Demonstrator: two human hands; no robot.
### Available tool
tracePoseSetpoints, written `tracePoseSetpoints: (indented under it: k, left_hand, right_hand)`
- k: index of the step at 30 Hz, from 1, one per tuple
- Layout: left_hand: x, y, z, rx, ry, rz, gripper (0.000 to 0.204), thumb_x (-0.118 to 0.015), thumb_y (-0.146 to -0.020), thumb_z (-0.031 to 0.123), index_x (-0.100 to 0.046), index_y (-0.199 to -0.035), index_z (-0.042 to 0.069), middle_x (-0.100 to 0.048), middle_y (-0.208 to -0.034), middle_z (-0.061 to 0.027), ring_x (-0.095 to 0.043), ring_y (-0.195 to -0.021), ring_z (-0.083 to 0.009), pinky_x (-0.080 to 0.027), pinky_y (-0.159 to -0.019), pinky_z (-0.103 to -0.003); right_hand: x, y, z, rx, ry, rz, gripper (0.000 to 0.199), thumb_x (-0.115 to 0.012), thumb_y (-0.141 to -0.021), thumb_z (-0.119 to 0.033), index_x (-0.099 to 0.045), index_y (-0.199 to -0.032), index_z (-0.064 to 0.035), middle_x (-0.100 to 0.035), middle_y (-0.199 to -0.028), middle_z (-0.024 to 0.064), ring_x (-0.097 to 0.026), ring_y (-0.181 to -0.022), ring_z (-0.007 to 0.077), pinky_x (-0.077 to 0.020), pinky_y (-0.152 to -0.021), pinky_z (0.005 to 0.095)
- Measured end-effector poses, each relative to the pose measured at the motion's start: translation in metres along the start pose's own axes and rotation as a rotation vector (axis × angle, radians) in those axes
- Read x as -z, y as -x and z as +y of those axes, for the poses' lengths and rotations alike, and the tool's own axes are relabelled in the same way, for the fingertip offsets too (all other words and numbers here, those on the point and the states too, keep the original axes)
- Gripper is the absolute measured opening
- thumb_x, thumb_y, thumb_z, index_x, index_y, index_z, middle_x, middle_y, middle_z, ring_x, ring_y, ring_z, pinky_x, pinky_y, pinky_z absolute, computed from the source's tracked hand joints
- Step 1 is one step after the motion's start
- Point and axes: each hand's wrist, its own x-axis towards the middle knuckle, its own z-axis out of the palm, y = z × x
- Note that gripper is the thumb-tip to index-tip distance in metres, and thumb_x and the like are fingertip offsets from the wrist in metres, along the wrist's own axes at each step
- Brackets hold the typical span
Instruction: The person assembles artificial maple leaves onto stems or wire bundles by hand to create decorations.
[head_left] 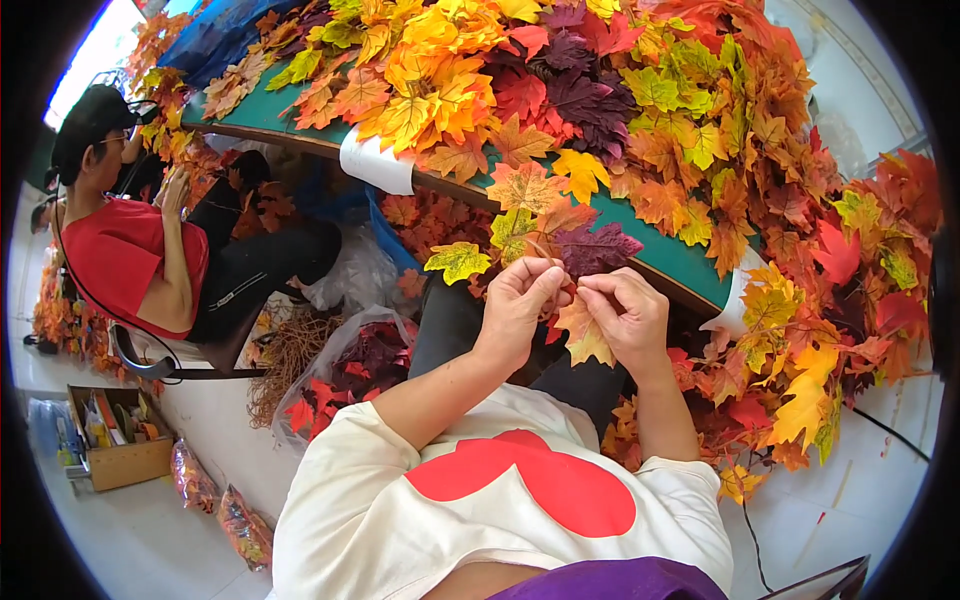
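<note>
Just in front of my lap, both hands work close together on artificial maple leaves. My left hand (522, 308) is closed in a pinch at the stems of a small spray of leaves. Fanning out above it are a yellow-green leaf (458, 262), a pale orange leaf (525, 187) and a dark purple leaf (598, 248). My right hand (630, 315) pinches a peach-yellow leaf (585, 335), which hangs down between the hands. Fingers hide the spot where the stems meet.
A green table (640, 240) ahead carries heaped orange, yellow, red and purple leaves (440, 90). Clear plastic bags of leaves (345, 375) stand at left. Further left, a seated person (140, 250) in red works near more leaves. A box (120, 440) sits on the floor; a cable (890, 432) lies right.
</note>
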Motion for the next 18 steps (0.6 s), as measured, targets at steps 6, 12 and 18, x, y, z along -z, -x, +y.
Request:
tracePoseSetpoints:
  k: [6, 12, 18]
  left_hand:
    - [-0.0011, 0.0005, -0.0012, -0.006, 0.002, 0.001, 0.012, -0.058, -0.085, 0.012, -0.055, -0.092, 0.003, -0.061, -0.079, -0.0019, -0.056, -0.065, -0.0059, -0.041, -0.055, -0.017]
    - [-0.0009, 0.0008, -0.0002, 0.004, 0.007, 0.002, 0.012, -0.058, -0.085, 0.012, -0.055, -0.093, 0.003, -0.06, -0.079, -0.0017, -0.056, -0.064, -0.0062, -0.042, -0.055, -0.017]
    - [-0.0002, 0.002, -0.0006, 0.008, -0.004, -0.002, 0.012, -0.058, -0.085, 0.012, -0.055, -0.093, 0.003, -0.06, -0.079, -0.0018, -0.055, -0.065, -0.0062, -0.043, -0.056, -0.018]
  right_hand:
    - [-0.0012, -0.0005, -0.0022, 0.008, 0.002, -0.008, 0.012, -0.069, -0.068, -0.003, -0.062, -0.078, -0.0019, -0.061, -0.07, 0.0084, -0.058, -0.062, 0.021, -0.0457, -0.056, 0.0282]
    - [-0.0013, -0.0001, -0.001, 0.008, 0.001, -0.009, 0.012, -0.069, -0.068, -0.003, -0.062, -0.078, -0.0019, -0.062, -0.07, 0.0085, -0.058, -0.063, 0.0212, -0.0456, -0.057, 0.0286]
    - [-0.0019, 0.0008, -0.0024, -0.003, -0.001, -0.016, 0.011, -0.069, -0.068, -0.004, -0.062, -0.077, -0.002, -0.062, -0.071, 0.0084, -0.058, -0.063, 0.0214, -0.0453, -0.056, 0.0287]
